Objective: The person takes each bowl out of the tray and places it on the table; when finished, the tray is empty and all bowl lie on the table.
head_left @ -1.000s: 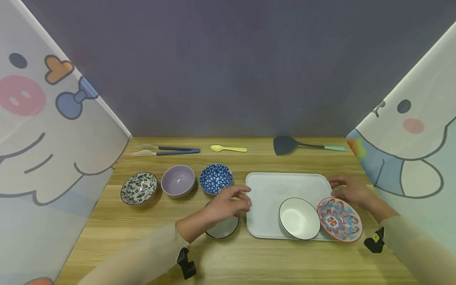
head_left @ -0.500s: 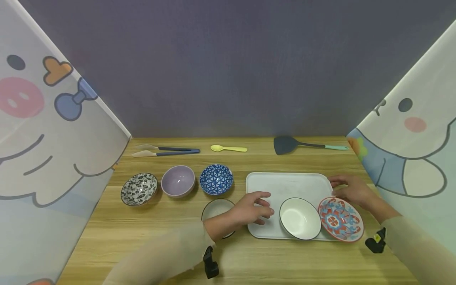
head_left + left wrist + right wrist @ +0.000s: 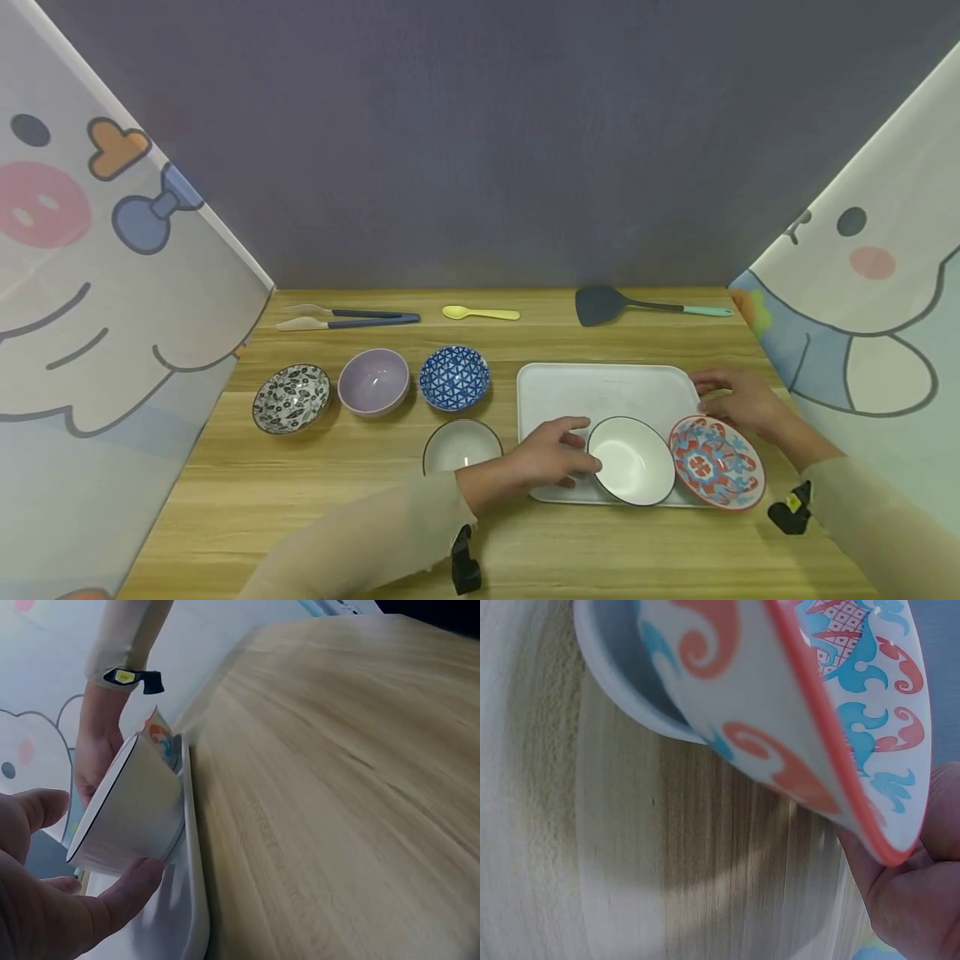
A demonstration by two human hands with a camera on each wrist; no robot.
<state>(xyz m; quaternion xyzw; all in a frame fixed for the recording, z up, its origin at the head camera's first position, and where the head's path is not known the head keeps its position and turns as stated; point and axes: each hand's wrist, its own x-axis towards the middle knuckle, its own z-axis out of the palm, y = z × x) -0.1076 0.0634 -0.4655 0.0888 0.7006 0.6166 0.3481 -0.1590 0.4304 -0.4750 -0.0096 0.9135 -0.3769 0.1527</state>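
My left hand [image 3: 551, 454] is at the left side of a white bowl with a dark rim [image 3: 633, 458], its fingers spread and relaxed. In the left wrist view the thumb lies close to the white bowl [image 3: 139, 810]; whether it touches is hard to tell. That bowl sits tilted on a white tray [image 3: 600, 387]. To its right, a red-and-blue patterned bowl [image 3: 716, 462] leans over the tray's right corner. Behind that bowl, my right hand [image 3: 738, 404] rests at the tray's right edge with loosely extended fingers, partly hidden in the right wrist view.
A grey bowl [image 3: 457, 442] sits behind the left forearm. Further left stand blue-patterned [image 3: 454, 379], purple [image 3: 373, 382] and black-and-white [image 3: 292, 400] bowls. Along the back lie tongs [image 3: 352, 318], a yellow spoon [image 3: 480, 313] and a spatula [image 3: 600, 307]. Walls bound the back and sides.
My left hand has moved right, from the tray's left edge across to the white bowl, uncovering the grey bowl in part. The right hand and the bowls have stayed in place.
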